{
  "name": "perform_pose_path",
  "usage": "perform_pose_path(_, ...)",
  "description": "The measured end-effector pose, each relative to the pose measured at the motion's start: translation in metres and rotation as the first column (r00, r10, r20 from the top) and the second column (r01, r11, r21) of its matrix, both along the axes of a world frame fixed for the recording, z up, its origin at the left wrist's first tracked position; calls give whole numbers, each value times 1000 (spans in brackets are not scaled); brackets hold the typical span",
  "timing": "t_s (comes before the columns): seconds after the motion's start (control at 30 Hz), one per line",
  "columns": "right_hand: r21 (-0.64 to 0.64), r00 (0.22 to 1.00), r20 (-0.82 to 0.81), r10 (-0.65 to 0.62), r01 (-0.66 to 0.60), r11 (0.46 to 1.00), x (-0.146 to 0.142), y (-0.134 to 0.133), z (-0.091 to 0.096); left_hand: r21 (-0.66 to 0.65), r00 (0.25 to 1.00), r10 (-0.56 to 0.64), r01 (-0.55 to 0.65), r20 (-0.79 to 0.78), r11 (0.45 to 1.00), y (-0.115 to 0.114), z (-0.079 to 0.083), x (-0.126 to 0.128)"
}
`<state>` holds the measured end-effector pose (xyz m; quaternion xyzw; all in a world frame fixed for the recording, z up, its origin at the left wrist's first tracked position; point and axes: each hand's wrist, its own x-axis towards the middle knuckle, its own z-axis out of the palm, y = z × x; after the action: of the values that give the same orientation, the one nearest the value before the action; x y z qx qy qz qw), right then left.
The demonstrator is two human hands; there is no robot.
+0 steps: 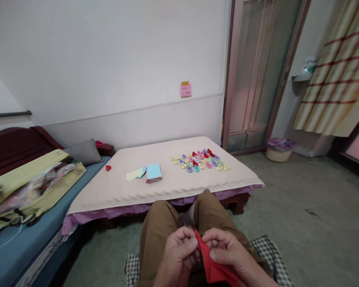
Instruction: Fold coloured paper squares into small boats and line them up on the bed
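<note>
A sheet of red paper (210,266), partly folded, is held above my lap between both hands. My left hand (181,251) pinches its upper left edge between thumb and fingers. From the right, my right hand (227,251) grips the paper with the thumb pressed on its face. Its lower part is hidden by my right hand and the frame edge. Beyond my knees, many small folded paper pieces (196,164) in several colours lie on the cloth-covered bed (167,191). A stack of coloured paper (153,172) with a blue top sheet lies left of them.
Loose yellow paper (134,174) lies beside the stack, and a small red folded piece (108,168) sits farther left. An open yellow suitcase (56,175) rests on the blue bed at left. A lined bin (279,150) stands on the floor at right.
</note>
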<state>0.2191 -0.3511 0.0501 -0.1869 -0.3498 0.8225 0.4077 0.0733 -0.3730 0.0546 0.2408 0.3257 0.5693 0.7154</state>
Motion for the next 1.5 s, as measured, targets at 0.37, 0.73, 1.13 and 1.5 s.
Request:
perform_pose_path(0.37, -30, 1000, 18, 10, -9, 1000, -3, 0, -12, 200, 685, 263, -172, -679, 965, -1, 21, -5)
perform_pose_path(0.73, 10, 997, 68, 27, -28, 1000, -3, 1, -10, 96, 833, 105, -62, -543, 993, 4, 13, -7)
perform_pose_path(1.13, 179, 957, 249, -146, 103, 978, 6, 8, -6, 207, 744, 98, 54, -661, 977, -5, 21, -11)
perform_pose_path(1.5, 363, 899, 398, -182, 28, 931, 5, 6, 5, 220, 672, 178, -22, -719, 975, -1, 12, -15)
